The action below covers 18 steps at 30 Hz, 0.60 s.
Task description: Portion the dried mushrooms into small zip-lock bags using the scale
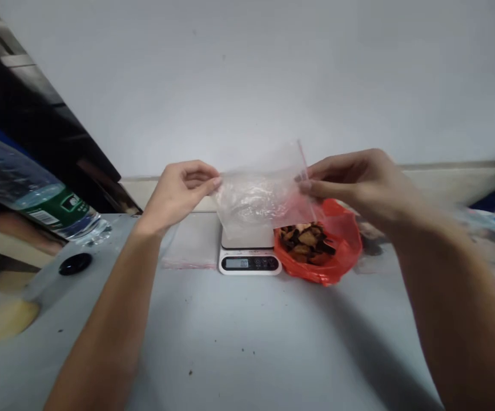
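Observation:
A clear zip bag [258,197] is stretched between my two hands above a white digital scale [250,263]. My left hand [187,185] pinches its left edge between thumb and fingers. At the right, my right hand [350,180] grips the end with the reddish zip strip. The bag looks flat, with nothing visible inside. The scale's display seems to read 0.0, and the bag hides part of its plate. Against the scale's right side stands an open red plastic bag [343,251] holding dark and brown dried pieces [307,242].
Flat clear bags [193,242] lie left of the scale. A large plastic bottle [45,200] and a black round object [75,264] are farther left. Blurred clear bags [482,240] lie at the right. A wall [281,80] rises behind the grey table [230,354].

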{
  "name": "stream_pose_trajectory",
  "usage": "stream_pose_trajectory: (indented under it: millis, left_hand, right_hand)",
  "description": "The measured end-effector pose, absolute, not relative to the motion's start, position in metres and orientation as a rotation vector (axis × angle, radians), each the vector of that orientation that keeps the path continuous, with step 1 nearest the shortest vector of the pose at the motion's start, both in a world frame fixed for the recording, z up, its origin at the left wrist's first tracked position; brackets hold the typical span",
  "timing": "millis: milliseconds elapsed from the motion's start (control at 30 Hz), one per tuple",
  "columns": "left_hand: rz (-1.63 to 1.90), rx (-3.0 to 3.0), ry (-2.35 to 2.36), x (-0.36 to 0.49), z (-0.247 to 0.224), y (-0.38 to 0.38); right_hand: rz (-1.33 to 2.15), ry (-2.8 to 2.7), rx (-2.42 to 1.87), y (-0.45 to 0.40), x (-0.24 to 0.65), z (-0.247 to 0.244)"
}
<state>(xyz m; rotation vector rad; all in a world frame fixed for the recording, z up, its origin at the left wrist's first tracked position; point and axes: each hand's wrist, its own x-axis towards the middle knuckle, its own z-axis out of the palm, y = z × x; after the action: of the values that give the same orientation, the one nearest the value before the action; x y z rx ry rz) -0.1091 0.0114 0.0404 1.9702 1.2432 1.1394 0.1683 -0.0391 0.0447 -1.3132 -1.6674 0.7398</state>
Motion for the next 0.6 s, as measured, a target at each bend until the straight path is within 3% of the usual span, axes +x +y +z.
stream_pose_trajectory:
  millis: [100,300,433,600]
  left_hand:
    - [1.089,1.91,1.5,-0.142,0.035,0.021]
    - [0.458,1.499,1.841,-0.197,0.022,0.027]
    - [0.307,1.36,1.719,-0.209,0.013,0.024]
    - [0.295,1.374,1.625,-0.21,0.0,0.028]
  right_hand:
    - [0.491,-1.683,-1.217,-0.035,0.126,0.039]
    - [-0.137,-2.348,-1.007,-0.02,0.04,0.01]
    - [-0.192,-2.849,-0.898,-0.023,0.0,-0.011]
    - [-0.046,-3.026,-0.902,-0.027,-0.011,-0.03]
